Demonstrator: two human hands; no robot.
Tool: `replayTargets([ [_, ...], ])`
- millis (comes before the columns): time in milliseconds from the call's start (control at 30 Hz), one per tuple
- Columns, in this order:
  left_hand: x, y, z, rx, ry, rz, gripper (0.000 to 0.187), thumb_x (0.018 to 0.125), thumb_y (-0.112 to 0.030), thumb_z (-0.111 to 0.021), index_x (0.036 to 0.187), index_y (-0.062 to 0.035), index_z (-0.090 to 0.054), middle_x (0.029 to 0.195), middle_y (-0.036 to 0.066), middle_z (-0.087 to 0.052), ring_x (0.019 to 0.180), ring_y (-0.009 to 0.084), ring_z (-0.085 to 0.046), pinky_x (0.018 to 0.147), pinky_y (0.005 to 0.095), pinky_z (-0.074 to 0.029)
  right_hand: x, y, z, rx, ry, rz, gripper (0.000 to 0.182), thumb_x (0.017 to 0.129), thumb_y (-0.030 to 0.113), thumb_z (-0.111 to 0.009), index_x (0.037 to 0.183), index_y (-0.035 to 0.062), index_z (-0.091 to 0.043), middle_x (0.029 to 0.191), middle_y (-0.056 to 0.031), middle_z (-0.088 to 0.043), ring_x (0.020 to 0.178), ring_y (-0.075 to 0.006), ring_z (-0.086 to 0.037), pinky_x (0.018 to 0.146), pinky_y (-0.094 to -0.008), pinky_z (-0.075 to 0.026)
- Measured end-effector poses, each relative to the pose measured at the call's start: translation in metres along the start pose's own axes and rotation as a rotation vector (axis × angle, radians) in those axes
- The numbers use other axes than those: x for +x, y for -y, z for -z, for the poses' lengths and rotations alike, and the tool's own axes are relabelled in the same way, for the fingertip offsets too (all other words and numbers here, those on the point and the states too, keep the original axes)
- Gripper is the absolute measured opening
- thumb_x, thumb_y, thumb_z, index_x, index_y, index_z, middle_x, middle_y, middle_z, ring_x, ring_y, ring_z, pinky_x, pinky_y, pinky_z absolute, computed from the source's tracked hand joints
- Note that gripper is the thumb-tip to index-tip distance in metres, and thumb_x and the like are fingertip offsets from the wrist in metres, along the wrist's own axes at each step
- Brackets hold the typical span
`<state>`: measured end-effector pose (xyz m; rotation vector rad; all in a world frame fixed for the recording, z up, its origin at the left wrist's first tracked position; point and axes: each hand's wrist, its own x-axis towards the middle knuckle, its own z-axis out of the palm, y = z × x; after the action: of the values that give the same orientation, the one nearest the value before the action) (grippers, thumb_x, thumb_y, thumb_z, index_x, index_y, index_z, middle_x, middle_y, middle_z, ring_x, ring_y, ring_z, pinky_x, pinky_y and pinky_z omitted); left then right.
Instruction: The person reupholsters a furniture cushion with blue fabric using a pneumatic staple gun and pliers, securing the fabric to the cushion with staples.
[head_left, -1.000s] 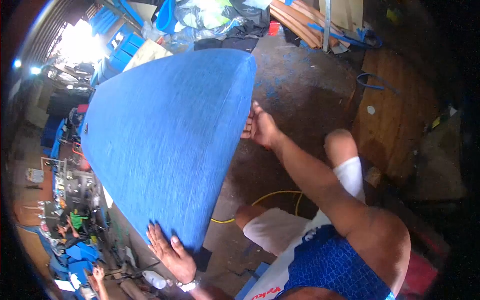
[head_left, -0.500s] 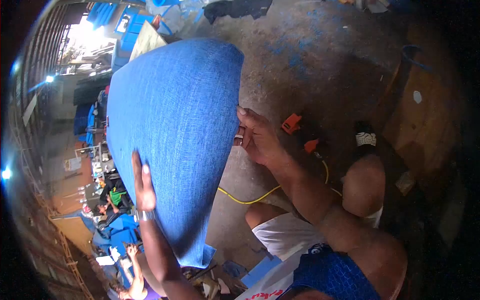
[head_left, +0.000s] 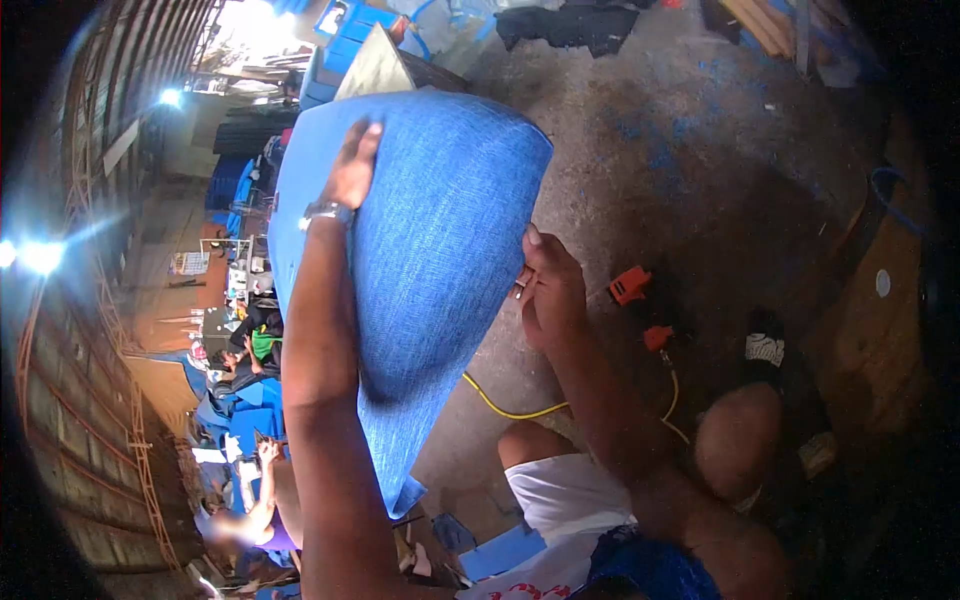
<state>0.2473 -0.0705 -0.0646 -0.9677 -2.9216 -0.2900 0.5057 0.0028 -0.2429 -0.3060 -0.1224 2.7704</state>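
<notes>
A large padded panel covered in blue woven fabric (head_left: 450, 210) stands tilted in front of me, its covered face filling the middle of the view. My left hand (head_left: 354, 168), with a metal-banded watch at the wrist, lies flat on the fabric near the upper edge, fingers stretched out. At the right edge, my right hand (head_left: 552, 290) is closed, its thumb against the fabric and its other fingers bent behind the rim. Toward the bottom the fabric narrows to a loose, folded end (head_left: 405, 495). The back of the panel is hidden.
On the concrete floor to the right lies an orange and black tool (head_left: 630, 286), with a yellow hose (head_left: 520, 413) close by. A wooden board (head_left: 377, 65) rises behind the panel. Co-workers sit at the left, one with a raised arm (head_left: 262, 490), among blue fabric pieces.
My left hand has slid up the fabric from the lower left to near the upper edge. My right hand keeps hold of the right edge. The whole view has shifted, with the panel farther right.
</notes>
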Motion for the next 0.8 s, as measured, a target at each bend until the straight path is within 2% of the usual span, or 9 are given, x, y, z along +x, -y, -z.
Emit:
replayTargets([
  [67,-0.001,-0.037,-0.012,0.003,0.005,-0.107,0.079,0.099,-0.061,-0.037,0.149,-0.0005,-0.037,0.155,0.025,-0.035,0.148,0.0362,-0.027,0.12,0.0433,-0.019,0.006,-0.01,0.013,-0.061,0.013,0.048,0.029,0.098,0.035,-0.059,0.101,0.0061,-0.058,0.085,-0.0039,-0.059,0.076,-0.0131,-0.056,0.065,-0.0306,-0.045],
  [167,-0.04,-0.078,-0.025,0.051,0.029,-0.311,0.072,0.102,-0.055,-0.035,0.151,-0.0013,-0.035,0.156,0.024,-0.032,0.149,0.0368,-0.023,0.121,0.0459,-0.016,0.011,-0.02,0.011,-0.085,-0.098,0.074,0.031,0.099,0.035,-0.058,0.101,0.0042,-0.058,0.085,-0.0054,-0.059,0.076,-0.0144,-0.055,0.065,-0.0305,-0.044],
  [267,-0.095,-0.113,-0.019,0.145,0.038,-0.444,0.069,0.103,-0.05,-0.036,0.153,-0.0023,-0.029,0.158,0.024,-0.027,0.15,0.0385,-0.02,0.121,0.0489,-0.014,0.012,-0.021,0.014,-0.058,-0.079,0.045,0.027,0.105,0.029,-0.049,0.104,0.004,-0.057,0.088,-0.004,-0.061,0.08,-0.0123,-0.059,0.072,-0.0302,-0.049],
  [367,-0.116,-0.127,-0.015,0.206,0.087,-0.475,0.07,0.103,-0.048,-0.039,0.156,-0.0045,-0.023,0.161,0.023,-0.021,0.15,0.041,-0.017,0.12,0.0513,-0.012,0.012,-0.028,0.002,-0.133,-0.178,0.192,0.04,0.102,0.039,-0.051,0.102,-0.0009,-0.055,0.091,-0.013,-0.059,0.087,-0.0229,-0.057,0.08,-0.0381,-0.047],
  [467,-0.128,-0.136,-0.02,0.245,0.058,-0.511,0.069,0.103,-0.046,-0.04,0.156,-0.0046,-0.023,0.161,0.023,-0.021,0.15,0.0413,-0.017,0.12,0.0526,-0.012,0.021,-0.039,0.008,-0.493,-0.262,0.322,0.049,0.104,0.044,-0.044,0.103,-0.0037,-0.053,0.093,-0.0202,-0.059,0.092,-0.0295,-0.058,0.086,-0.0426,-0.046],
  [500,-0.127,-0.136,-0.021,0.244,0.066,-0.51,0.072,0.1,-0.043,-0.047,0.156,-0.0041,-0.023,0.161,0.023,-0.02,0.15,0.0412,-0.017,0.12,0.0531,-0.012,0.019,-0.036,0.003,-0.524,-0.288,0.306,0.055,0.105,0.048,-0.037,0.102,-0.0048,-0.053,0.094,-0.0252,-0.058,0.092,-0.0341,-0.058,0.087,-0.0451,-0.045],
  [600,-0.134,-0.147,-0.021,0.268,0.038,-0.468,0.076,0.095,-0.037,-0.058,0.155,-0.0044,-0.025,0.161,0.023,-0.021,0.15,0.041,-0.018,0.12,0.0534,-0.013,0.014,-0.026,-0.005,-0.591,-0.283,0.388,0.055,0.105,0.047,-0.034,0.102,-0.0047,-0.053,0.094,-0.0253,-0.057,0.091,-0.0355,-0.058,0.087,-0.0464,-0.045],
  [700,-0.136,-0.157,-0.032,0.326,-0.023,-0.411,0.079,0.09,-0.033,-0.066,0.153,-0.0036,-0.029,0.159,0.023,-0.026,0.148,0.0413,-0.023,0.12,0.0538,-0.017,0.031,-0.04,0.022,-0.763,-0.319,0.501,0.046,0.108,0.04,-0.036,0.102,0.0008,-0.058,0.091,-0.0102,-0.061,0.085,-0.0182,-0.059,0.08,-0.0366,-0.048],
  [800,-0.133,-0.142,-0.013,0.127,0.014,-0.474,0.071,0.089,-0.03,-0.068,0.148,-0.0034,-0.039,0.154,0.023,-0.036,0.145,0.0412,-0.029,0.119,0.0511,-0.022,0.027,-0.027,0.003,-0.968,-0.307,0.539,0.057,0.106,0.046,-0.033,0.104,-0.0063,-0.055,0.096,-0.0234,-0.059,0.091,-0.0337,-0.059,0.085,-0.0468,-0.046],
])
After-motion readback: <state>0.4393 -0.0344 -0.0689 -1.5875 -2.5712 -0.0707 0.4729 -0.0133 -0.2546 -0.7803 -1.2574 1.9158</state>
